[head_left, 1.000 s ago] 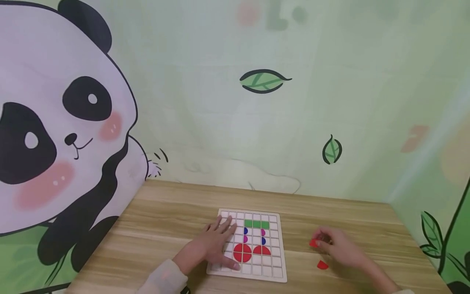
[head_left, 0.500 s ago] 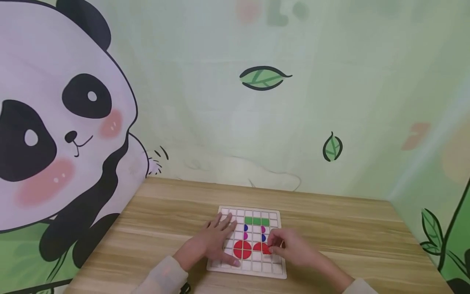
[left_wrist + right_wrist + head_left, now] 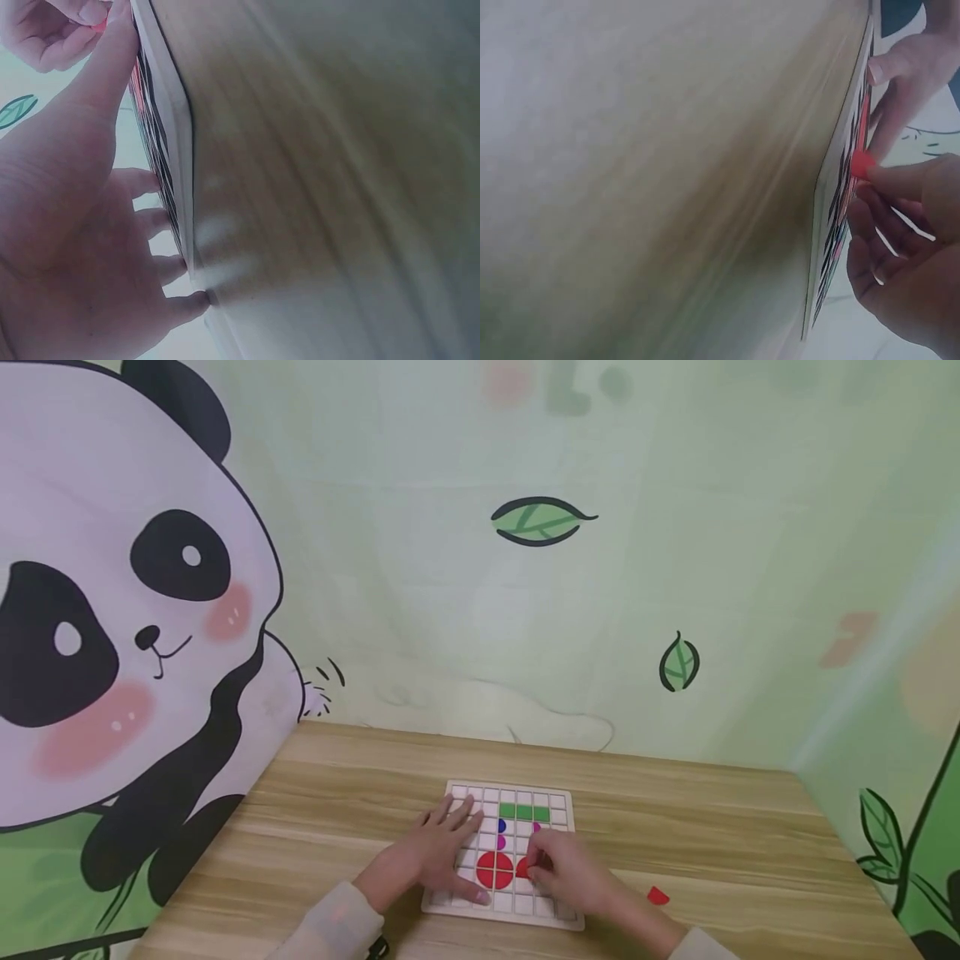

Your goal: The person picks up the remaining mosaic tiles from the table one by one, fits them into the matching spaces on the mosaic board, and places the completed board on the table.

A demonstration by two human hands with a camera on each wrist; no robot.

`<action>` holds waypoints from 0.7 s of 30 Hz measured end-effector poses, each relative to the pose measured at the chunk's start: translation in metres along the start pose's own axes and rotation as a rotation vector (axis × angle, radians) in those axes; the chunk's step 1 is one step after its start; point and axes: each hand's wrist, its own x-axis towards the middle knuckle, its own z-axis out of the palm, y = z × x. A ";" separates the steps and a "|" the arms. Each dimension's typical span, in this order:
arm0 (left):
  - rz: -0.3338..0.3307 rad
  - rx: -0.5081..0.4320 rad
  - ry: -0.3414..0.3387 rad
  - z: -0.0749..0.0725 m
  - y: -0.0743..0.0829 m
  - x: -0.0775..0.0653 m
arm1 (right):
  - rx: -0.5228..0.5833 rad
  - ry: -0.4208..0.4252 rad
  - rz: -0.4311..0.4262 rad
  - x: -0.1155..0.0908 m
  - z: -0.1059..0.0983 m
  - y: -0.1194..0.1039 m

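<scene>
A white grid board (image 3: 525,920) lies on the wooden table. My left hand (image 3: 442,856) rests on its left side with fingers spread and thumb along the lower part. Over the board's right half, my right hand (image 3: 566,870) pinches a small red quarter-circle piece (image 3: 862,163) between thumb and fingertip, close over the surface. Red quarter pieces form a full circle (image 3: 495,870) left of that hand. Another red piece (image 3: 522,867) on the board is partly hidden by its fingers. Green squares (image 3: 525,812), a blue half-circle (image 3: 502,826) and a magenta half-circle (image 3: 501,842) sit higher up.
One loose red quarter piece (image 3: 657,896) lies on the table (image 3: 720,835) right of the board, beside the right forearm. A cloth backdrop (image 3: 420,568) with a panda and leaves stands behind the table.
My right hand has carried a red quarter piece from the table at the right leftward onto the board, beside the red pieces there. The left hand has stayed in place.
</scene>
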 end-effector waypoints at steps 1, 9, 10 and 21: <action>-0.001 0.000 0.000 0.000 0.000 0.000 | -0.020 0.013 -0.003 0.001 0.001 0.000; -0.001 0.001 -0.009 -0.001 0.000 -0.001 | -0.142 0.012 -0.017 0.004 0.000 -0.009; 0.000 -0.001 -0.010 -0.001 -0.001 -0.001 | -0.137 0.004 -0.012 0.004 0.000 -0.009; -0.005 -0.005 -0.012 0.000 -0.002 0.000 | -0.048 -0.027 -0.002 0.005 -0.003 -0.012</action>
